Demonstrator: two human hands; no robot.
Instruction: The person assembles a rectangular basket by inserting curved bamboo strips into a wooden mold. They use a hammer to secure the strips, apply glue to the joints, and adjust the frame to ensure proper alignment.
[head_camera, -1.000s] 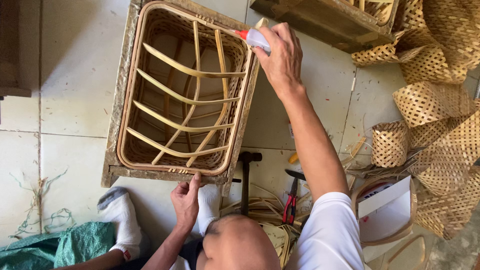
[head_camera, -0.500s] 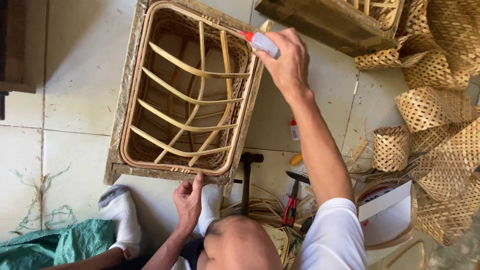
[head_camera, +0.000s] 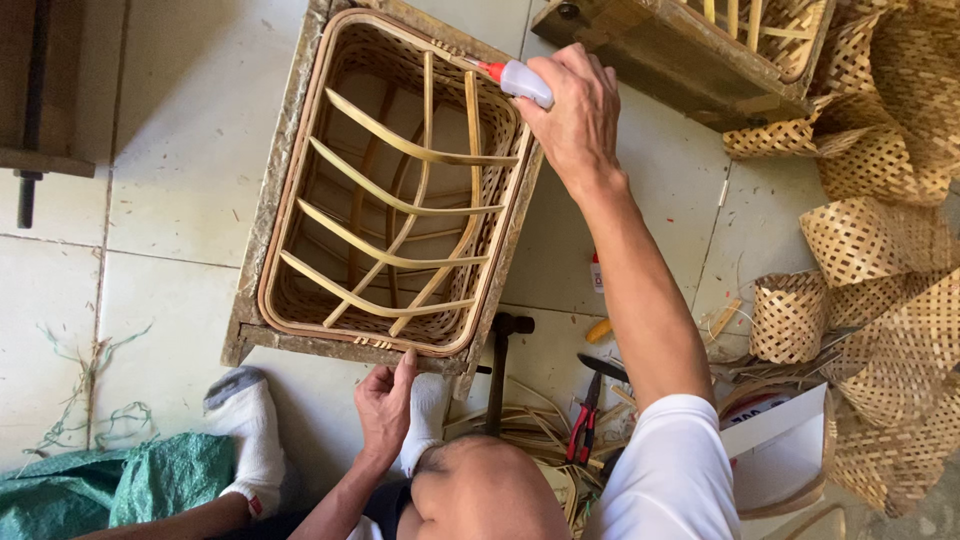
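At the far left, a crumpled green woven sack (head_camera: 120, 485) lies on the pale tiled floor (head_camera: 150, 150), and just beside it a foot in a white sock with a grey toe (head_camera: 245, 430) rests on the tiles. Next comes the rectangular woven bamboo basket (head_camera: 390, 185), seated inside a worn wooden frame mould (head_camera: 262, 215) that stands on the floor; curved bamboo ribs cross its open interior. The left hand (head_camera: 385, 405) presses its fingertips against the near edge of the mould, fingers bent over the wood, gripping nothing else. Right of it, a dark-handled hammer (head_camera: 500, 365) lies on the floor near a bundle of thin bamboo strips (head_camera: 525, 425), and red-handled pliers (head_camera: 583, 420) lie just beside those. Above, the right hand (head_camera: 578, 115) is closed around a small white plastic glue bottle with a red nozzle (head_camera: 515, 78), its tip pointing at the far right corner of the basket's rim, touching or almost touching it. Further right, a second wooden frame (head_camera: 680, 60) holds another basket, and at the right edge loose sheets and rolls of open-weave bamboo matting (head_camera: 880, 240) are piled well apart from the hands.
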